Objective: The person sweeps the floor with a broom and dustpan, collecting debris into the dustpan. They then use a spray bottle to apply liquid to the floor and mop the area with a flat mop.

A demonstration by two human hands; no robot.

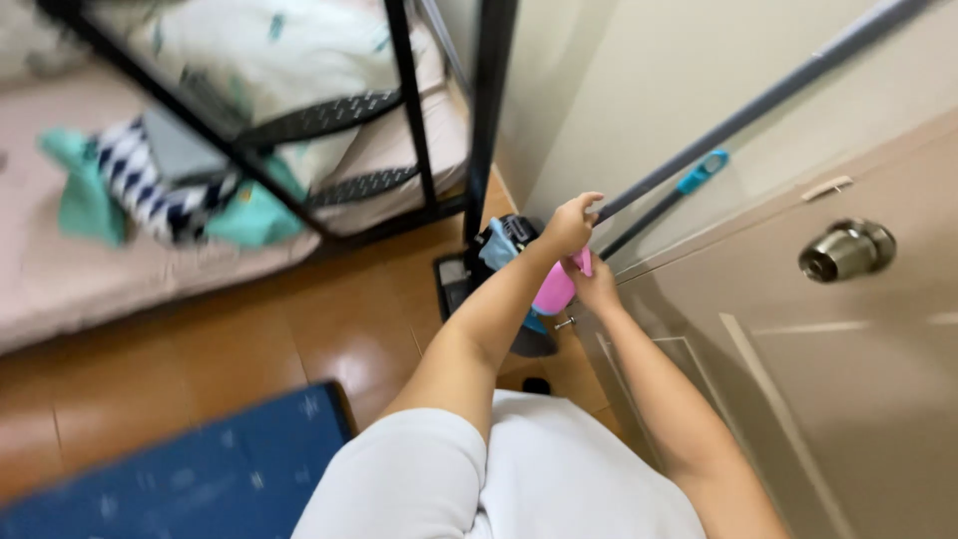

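Note:
My left hand (pixel 571 222) is closed around the lower part of a long grey pole (pixel 758 105) that leans up against the wall. Just below it, my right hand (pixel 597 287) grips a pink object (pixel 554 289), partly hidden by both arms. A second, thinner handle with a blue hanging loop (pixel 702 172) runs alongside the grey pole. Beneath my hands, in the corner, sit a black dustpan-like item and a blue cloth or brush head (pixel 499 245).
A tan door with a round metal knob (pixel 846 250) fills the right. A black metal bed frame (pixel 489 110) with mattress, pillow and teal and striped cloths (pixel 150 190) stands at upper left. A blue mat (pixel 200 474) lies on the brown tiled floor.

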